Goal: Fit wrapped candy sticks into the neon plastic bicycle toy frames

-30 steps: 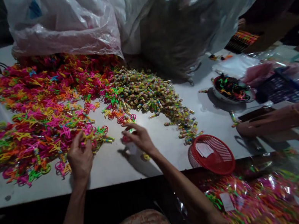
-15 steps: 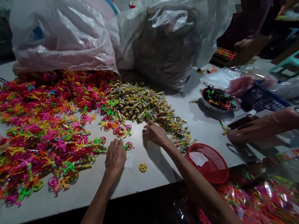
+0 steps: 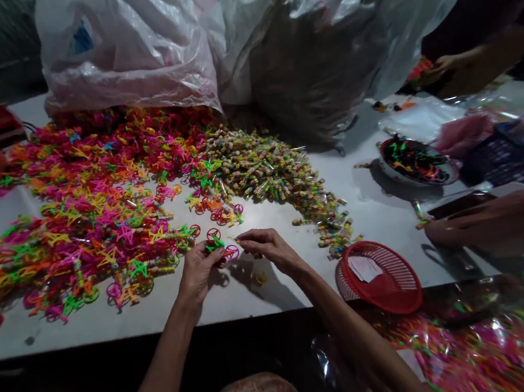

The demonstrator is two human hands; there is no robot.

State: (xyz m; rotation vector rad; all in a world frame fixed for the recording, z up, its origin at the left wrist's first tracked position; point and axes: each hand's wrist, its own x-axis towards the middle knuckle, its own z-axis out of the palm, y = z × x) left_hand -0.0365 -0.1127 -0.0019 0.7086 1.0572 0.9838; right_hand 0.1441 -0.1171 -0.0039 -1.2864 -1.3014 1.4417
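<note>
My left hand [image 3: 198, 271] is closed on a small plastic toy [image 3: 214, 244] with green and red parts. A pink wheel [image 3: 232, 252] shows at its fingertips, between my two hands. My right hand [image 3: 271, 248] is pinched just to the right, holding something tiny and pale that is too small to name. Beneath my hands, in shadow, a yellow wheel [image 3: 260, 278] lies on the white table [image 3: 161, 312]. Left of my hands spreads a heap of bright plastic toys [image 3: 100, 231]. Beyond my right hand is a pile of small wrapped tubes [image 3: 261, 165].
A red basket [image 3: 414, 294] holding a paper slip stands at the table's front edge. Large plastic bags [image 3: 125, 51] sit along the back. At right are a bowl [image 3: 451, 175] of dark and colourful pieces and a blue crate [image 3: 513, 155]. Another person's hand [image 3: 458, 60] shows far right.
My left hand has lifted off the table with the green and red toy in its fingers. My right hand has come from the tube pile toward it. The view has shifted slightly.
</note>
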